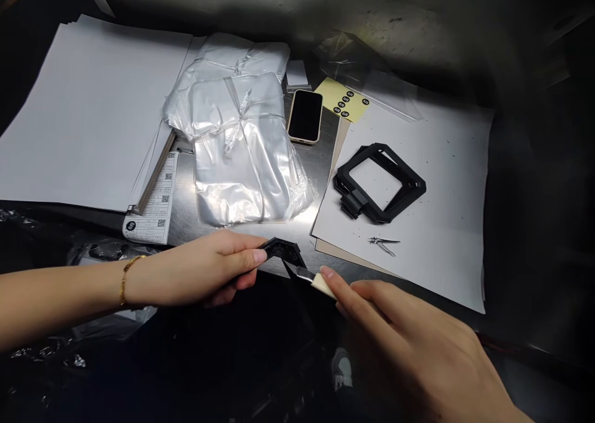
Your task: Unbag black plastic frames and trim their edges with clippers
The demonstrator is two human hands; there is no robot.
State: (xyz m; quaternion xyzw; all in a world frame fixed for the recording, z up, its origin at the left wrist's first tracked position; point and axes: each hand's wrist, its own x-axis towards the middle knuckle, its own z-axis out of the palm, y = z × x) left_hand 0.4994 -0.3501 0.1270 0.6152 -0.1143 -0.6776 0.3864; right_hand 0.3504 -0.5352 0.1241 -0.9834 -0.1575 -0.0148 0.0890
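Note:
My left hand (218, 265) is closed on one end of a black plastic frame (287, 249), held just off the table's front edge. My right hand (409, 336) grips the pale handle of a knife (324, 285). Its blade touches or lies very close to the inner edge of the black plastic frame; the exact contact is too small to tell. The lower part of this frame fades into the dark background. Further right, black frames (356, 161) of a similar look lie overlapped on white sheets, and small nippers (383, 244) rest in front of them.
Bundles of clear plastic bags (242, 181) tied with string lie mid-table. A phone (305, 116) and a yellow sticker sheet (332, 95) are behind. A stack of white sheets (93, 113) covers the left, above printed labels (155, 215). Dark crumbs dot the right-hand white sheets (446, 225).

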